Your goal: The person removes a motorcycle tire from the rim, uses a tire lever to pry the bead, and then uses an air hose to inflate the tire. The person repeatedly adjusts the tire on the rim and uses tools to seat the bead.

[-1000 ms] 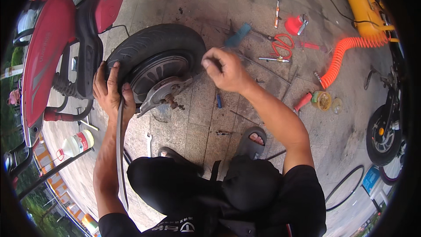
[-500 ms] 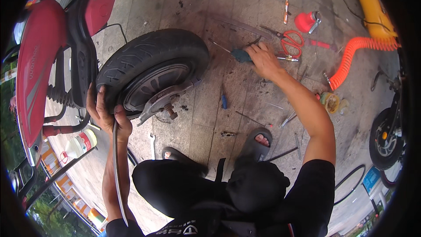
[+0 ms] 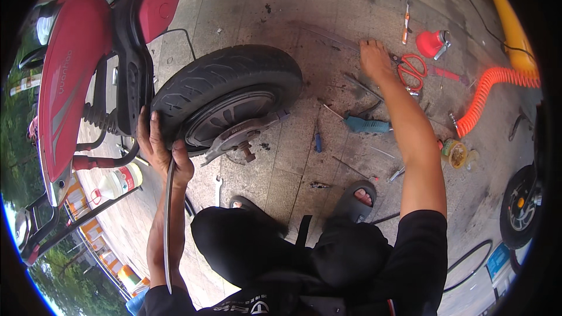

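My left hand is closed around a long flat metal tyre lever, its fingers against the side of the black tyre. The lever runs down along my left forearm. The tyre is on a dark hub wheel that leans beside the red scooter. Farther out on the ground, my right hand has its fingers curled down at the end of another flat metal bar. Beside that hand lie orange-handled scissors, their blades hidden by it. A green-handled tool lies nearer, under my right forearm.
The red scooter stands at the left. A red can, a coiled orange air hose and a jar are at the right. A blue-handled screwdriver and a wrench lie near my feet.
My right hand has let go of the green-handled tool, which now lies turned on the ground, and has moved farther out to the flat bar. My left hand keeps its hold.
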Motion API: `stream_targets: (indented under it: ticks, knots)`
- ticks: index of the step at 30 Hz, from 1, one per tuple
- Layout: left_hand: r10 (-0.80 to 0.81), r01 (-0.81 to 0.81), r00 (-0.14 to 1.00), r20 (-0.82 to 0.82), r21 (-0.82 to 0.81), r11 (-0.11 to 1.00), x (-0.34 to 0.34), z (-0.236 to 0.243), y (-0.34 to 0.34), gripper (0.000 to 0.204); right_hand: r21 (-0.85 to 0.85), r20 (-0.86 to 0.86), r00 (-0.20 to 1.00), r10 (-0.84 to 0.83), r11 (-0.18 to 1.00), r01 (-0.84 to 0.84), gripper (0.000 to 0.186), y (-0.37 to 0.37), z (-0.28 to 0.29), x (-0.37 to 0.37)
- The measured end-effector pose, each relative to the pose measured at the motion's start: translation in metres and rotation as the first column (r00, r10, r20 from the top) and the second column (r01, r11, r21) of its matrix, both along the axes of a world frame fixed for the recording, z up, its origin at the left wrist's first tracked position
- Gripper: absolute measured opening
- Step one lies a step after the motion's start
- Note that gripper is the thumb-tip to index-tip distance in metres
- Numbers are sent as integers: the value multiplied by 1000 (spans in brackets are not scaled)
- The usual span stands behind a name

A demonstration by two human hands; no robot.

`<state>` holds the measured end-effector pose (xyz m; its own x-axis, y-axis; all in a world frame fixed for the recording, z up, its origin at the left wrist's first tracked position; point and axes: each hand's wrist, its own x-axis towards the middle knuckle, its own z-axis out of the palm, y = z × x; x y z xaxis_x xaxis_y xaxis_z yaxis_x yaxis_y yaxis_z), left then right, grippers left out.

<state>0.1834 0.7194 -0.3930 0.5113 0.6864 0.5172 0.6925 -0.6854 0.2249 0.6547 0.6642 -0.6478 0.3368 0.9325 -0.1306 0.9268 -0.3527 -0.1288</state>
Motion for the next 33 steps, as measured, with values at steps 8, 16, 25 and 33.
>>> stream_targets:
  ticks: [8,16,25,33]
  knots:
    - [24,-24,1000,-12,39,999,-6,-2,13,62,-103,-217,976,-3,995,-19,36,-9,15,-1]
    - [22,-22,999,42,-3,1000,-2,2,15,59,433,-569,750,336,899,-75,38,-90,193,16]
    - [28,-30,994,103,9,1000,1,2,18,57,270,-29,794,607,770,-578,41,-52,305,-9]
    - [32,-33,994,103,6,999,-3,-1,16,59,147,43,767,640,755,-639,37,-30,347,-23]
